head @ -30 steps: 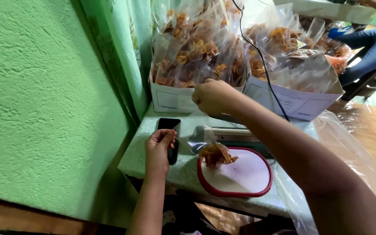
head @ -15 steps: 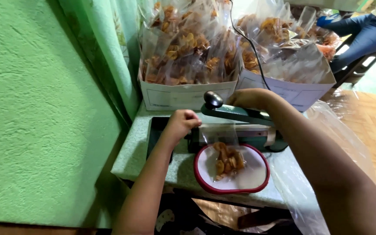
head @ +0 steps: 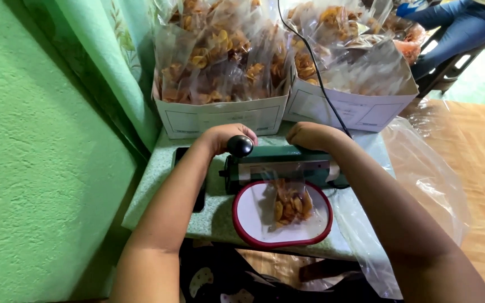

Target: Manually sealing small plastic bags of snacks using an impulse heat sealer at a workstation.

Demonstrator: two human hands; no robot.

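Near, centre: small clear bag of orange snacks (head: 291,205) lying on a red-rimmed white plate (head: 248,216). Far: two white cardboard boxes, left box (head: 220,116) and right box (head: 348,110), crammed with clear snack bags (head: 220,62). Right: large loose clear plastic bag (head: 428,179).

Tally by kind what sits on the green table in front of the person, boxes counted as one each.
White cardboard boxes of filled bags: 2
Green heat sealer: 1
Red-rimmed tray: 1
Snack bag on tray: 1
Black phone: 1
Total: 6

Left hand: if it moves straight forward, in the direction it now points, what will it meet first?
Probably the white cardboard box of snack bags just beyond the left hand; the gap between them is hard to judge.
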